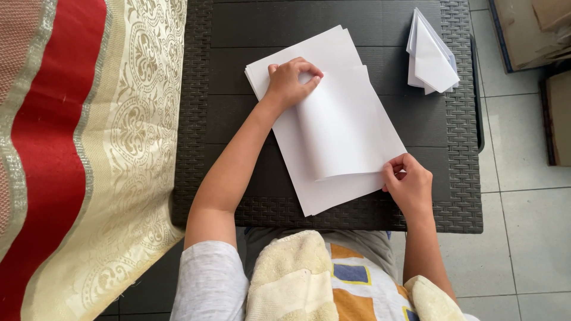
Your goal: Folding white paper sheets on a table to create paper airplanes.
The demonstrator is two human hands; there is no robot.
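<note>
Dark wicker table point(452, 202): left hand point(289, 83) presses the folded sheet point(342, 125) flat on the paper stack point(321, 196); right hand point(409, 185) pinches its near corner.

1 head-worn camera looks almost straight down from close above a dark woven table point(464, 196). The wearer's lap fills the near edge, a red and cream cloth point(89, 160) the left, tiled floor point(529, 220) the right and far right.
</note>
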